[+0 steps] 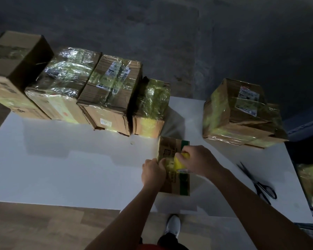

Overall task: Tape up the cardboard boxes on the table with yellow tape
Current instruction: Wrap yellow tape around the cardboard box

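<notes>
- One small box [170,185] sits at the near middle of the bench [79,168]. It is plain brown card with a green band down its right side and a glossy yellow strip across the top.
- Left hand [152,173]: fingers curled over the box's left edge, pinning it.
- Right hand [197,159]: fingers wrapped round the yellow tape roll [181,163], held against the lid.
- Box is probably light and stiff-walled, and could slide as the tape pulls, so brace it by the edges.
- Tape looks thin, sticky and likely to wrinkle.
- Five taped boxes [108,98] stand behind; scissors [258,183] lie to the right.
</notes>
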### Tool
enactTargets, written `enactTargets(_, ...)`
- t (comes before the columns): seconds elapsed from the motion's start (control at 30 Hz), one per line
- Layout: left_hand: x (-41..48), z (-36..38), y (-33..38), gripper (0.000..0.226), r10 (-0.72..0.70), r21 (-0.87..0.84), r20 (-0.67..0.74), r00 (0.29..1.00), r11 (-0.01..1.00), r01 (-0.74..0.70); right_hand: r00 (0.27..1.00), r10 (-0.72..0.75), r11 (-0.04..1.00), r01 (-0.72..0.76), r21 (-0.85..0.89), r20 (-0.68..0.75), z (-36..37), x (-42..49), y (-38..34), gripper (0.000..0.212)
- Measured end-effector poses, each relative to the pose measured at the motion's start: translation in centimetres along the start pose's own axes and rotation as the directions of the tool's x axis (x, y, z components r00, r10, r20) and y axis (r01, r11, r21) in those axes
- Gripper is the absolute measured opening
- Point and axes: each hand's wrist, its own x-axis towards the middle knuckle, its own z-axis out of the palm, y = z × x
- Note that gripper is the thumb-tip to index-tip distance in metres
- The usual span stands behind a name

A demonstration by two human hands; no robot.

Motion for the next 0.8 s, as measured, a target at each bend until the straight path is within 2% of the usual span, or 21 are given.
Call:
enactTargets(0.1,-0.2,0.5,0.2,0.036,-0.036,-0.040,-0.031,0.999,0.999,0.035,0.997,0.006,0.944,-0.033,0.329,0.081,-0.7,-1.4,2.8,0.023)
enactTargets(0.17,-0.4,0.8,0.4,0.035,-0.060,-0.065,-0.050,0.997,0.996,0.056,0.991,0.034,0.899,-0.087,0.430,0.129,-0.6,-1.9,3.7,0.021)
enactTargets(0.2,-0.5,0.9,0.4,0.034,-0.068,-0.070,-0.056,0.996,0.996,0.064,0.993,0.037,0.903,-0.081,0.422,0.113,-0.4,-1.8,4.0,0.024)
enactTargets(0.27,-0.4,1.0,0.5,0.033,-0.078,-0.079,-0.060,0.995,0.994,0.073,1.000,0.025,0.959,-0.023,0.283,-0.004,-0.3,-1.6,4.9,0.036)
enactTargets(0.33,-0.4,1.2,0.4,0.032,-0.083,-0.100,-0.061,0.995,0.992,0.077,0.994,0.066,0.993,-0.057,0.102,-0.082,-0.4,-1.8,6.1,0.046)
enactTargets(0.4,-0.4,1.3,0.5,0.032,-0.071,-0.087,-0.080,0.994,0.994,0.064,0.989,0.107,0.994,-0.108,-0.002,-0.100,-0.2,-2.2,7.3,0.047)
enactTargets(0.53,-0.7,1.8,0.3,0.032,-0.036,0.007,-0.137,0.990,0.999,0.037,0.985,0.169,0.985,-0.169,-0.032,-0.018,1.6,-2.3,7.8,0.045)
enactTargets(0.67,-0.8,2.1,0.3,0.033,-0.011,0.059,-0.156,0.988,0.998,0.020,0.982,0.191,0.979,-0.191,-0.073,-0.009,3.2,-2.2,7.8,0.044)
enactTargets(0.73,-1.0,2.2,0.1,0.041,0.012,0.106,-0.132,0.991,0.994,0.002,0.984,0.173,0.981,-0.175,-0.078,-0.027,3.6,-2.3,7.7,0.042)
enactTargets(0.8,-1.0,2.1,0.2,0.060,0.024,0.142,-0.102,0.995,0.990,-0.009,0.987,0.155,0.982,-0.158,-0.102,-0.035,3.7,-2.2,7.6,0.041)
